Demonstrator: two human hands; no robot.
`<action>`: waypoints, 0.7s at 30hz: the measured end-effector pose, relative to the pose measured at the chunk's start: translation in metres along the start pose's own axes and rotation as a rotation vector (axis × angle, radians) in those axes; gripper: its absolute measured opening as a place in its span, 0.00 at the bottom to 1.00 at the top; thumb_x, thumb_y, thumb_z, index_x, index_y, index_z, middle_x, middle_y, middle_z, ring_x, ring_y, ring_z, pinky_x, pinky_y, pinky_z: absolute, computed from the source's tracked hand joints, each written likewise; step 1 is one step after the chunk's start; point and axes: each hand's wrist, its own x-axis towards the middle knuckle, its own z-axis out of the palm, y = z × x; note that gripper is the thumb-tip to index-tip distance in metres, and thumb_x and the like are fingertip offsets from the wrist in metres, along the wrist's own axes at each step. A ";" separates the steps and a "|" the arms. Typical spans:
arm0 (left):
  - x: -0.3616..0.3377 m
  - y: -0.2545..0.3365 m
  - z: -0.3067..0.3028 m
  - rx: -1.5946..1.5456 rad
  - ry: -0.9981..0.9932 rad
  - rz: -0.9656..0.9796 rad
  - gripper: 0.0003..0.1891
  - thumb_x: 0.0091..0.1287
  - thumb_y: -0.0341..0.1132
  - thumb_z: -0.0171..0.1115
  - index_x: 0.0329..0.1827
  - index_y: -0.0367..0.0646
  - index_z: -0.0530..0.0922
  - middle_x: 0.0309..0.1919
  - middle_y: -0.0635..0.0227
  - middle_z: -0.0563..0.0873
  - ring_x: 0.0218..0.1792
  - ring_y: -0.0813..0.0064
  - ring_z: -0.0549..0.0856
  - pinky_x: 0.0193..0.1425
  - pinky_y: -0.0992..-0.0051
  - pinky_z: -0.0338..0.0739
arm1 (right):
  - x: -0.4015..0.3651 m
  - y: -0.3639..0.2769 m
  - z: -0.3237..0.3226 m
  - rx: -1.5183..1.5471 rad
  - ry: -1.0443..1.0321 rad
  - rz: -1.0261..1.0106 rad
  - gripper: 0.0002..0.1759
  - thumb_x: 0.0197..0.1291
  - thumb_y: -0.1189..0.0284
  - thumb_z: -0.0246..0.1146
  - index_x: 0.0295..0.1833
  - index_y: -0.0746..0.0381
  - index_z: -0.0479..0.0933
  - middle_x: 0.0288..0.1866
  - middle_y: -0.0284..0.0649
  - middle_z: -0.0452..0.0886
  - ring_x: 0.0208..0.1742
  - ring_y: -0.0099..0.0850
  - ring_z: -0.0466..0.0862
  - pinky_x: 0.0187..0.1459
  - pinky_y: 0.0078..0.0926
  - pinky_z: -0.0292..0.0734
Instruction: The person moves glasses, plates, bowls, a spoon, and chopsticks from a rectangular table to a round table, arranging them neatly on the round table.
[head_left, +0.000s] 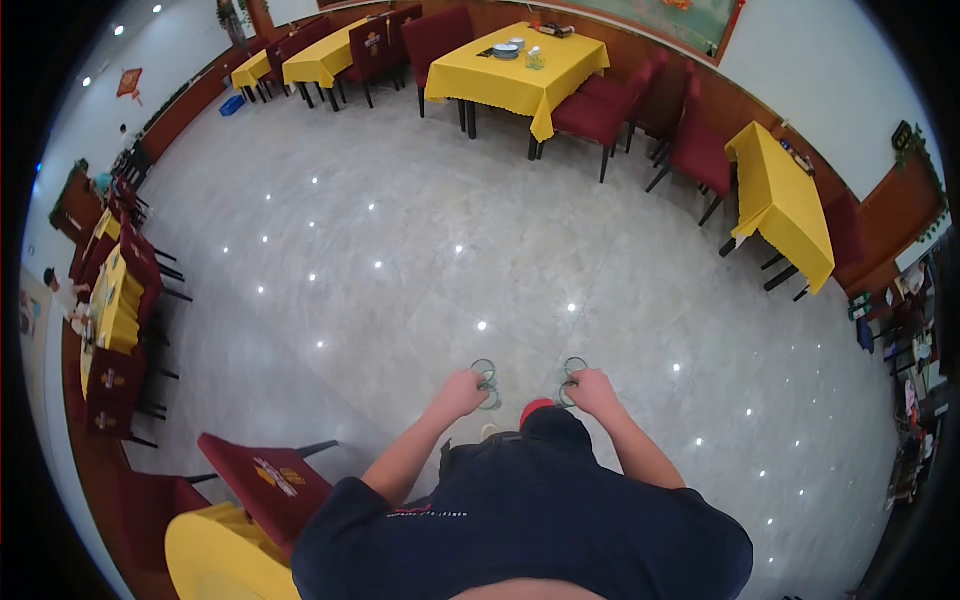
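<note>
My left hand (pixel 462 394) is closed on a pair of clear, greenish drinking glasses (pixel 488 400), held side by side in front of my body. A matching pair of glasses (pixel 574 364) is in my right hand (pixel 593 392), the fingers closed at their rims. The round rims face up toward me, and both pairs are held above the grey floor (pixel 430 290). My fingertips are partly hidden behind the knuckles. Between the hands a red patch (pixel 536 408) shows at the front of my dark clothing.
Ahead stands a yellow-clothed table (pixel 510 75) with stacked plates (pixel 507 50) and red chairs. Another yellow table (pixel 785 205) is at the right wall. A red chair (pixel 265 485) is close on my left. Two people are by the left-hand tables; a blue bin (pixel 231 105) sits at far left.
</note>
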 end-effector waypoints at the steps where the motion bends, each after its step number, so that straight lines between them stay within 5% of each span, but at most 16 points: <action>1: 0.019 0.006 -0.011 0.006 -0.011 0.001 0.10 0.47 0.34 0.56 0.25 0.35 0.77 0.15 0.53 0.77 0.13 0.64 0.78 0.24 0.69 0.74 | 0.011 0.000 -0.004 0.011 -0.001 0.007 0.13 0.38 0.68 0.56 0.30 0.63 0.78 0.28 0.52 0.77 0.33 0.48 0.77 0.38 0.39 0.73; 3: 0.053 0.014 -0.031 -0.230 -0.231 -0.207 0.10 0.47 0.34 0.56 0.27 0.35 0.78 0.15 0.54 0.78 0.12 0.67 0.78 0.22 0.71 0.74 | 0.037 0.002 -0.007 0.014 0.009 0.083 0.12 0.38 0.67 0.57 0.29 0.63 0.77 0.28 0.52 0.77 0.32 0.48 0.77 0.35 0.39 0.73; 7: 0.117 -0.007 -0.043 -0.313 -0.277 -0.253 0.10 0.48 0.34 0.57 0.28 0.35 0.78 0.13 0.56 0.77 0.11 0.70 0.78 0.19 0.74 0.74 | 0.103 0.008 -0.013 0.029 0.019 0.052 0.13 0.38 0.66 0.57 0.29 0.63 0.77 0.27 0.52 0.76 0.31 0.48 0.77 0.35 0.39 0.73; 16: 0.214 -0.072 -0.120 -0.120 -0.159 -0.315 0.09 0.48 0.33 0.56 0.28 0.36 0.78 0.13 0.57 0.77 0.12 0.68 0.78 0.20 0.73 0.73 | 0.288 -0.032 -0.030 0.075 -0.054 -0.128 0.12 0.38 0.66 0.57 0.29 0.62 0.78 0.27 0.51 0.77 0.32 0.48 0.76 0.36 0.40 0.73; 21: 0.244 -0.117 -0.141 0.070 0.173 -0.285 0.09 0.47 0.32 0.56 0.27 0.35 0.77 0.12 0.55 0.75 0.12 0.65 0.77 0.21 0.69 0.72 | 0.376 -0.064 -0.061 0.086 -0.119 -0.249 0.13 0.38 0.69 0.55 0.31 0.62 0.78 0.27 0.51 0.77 0.32 0.48 0.77 0.37 0.39 0.73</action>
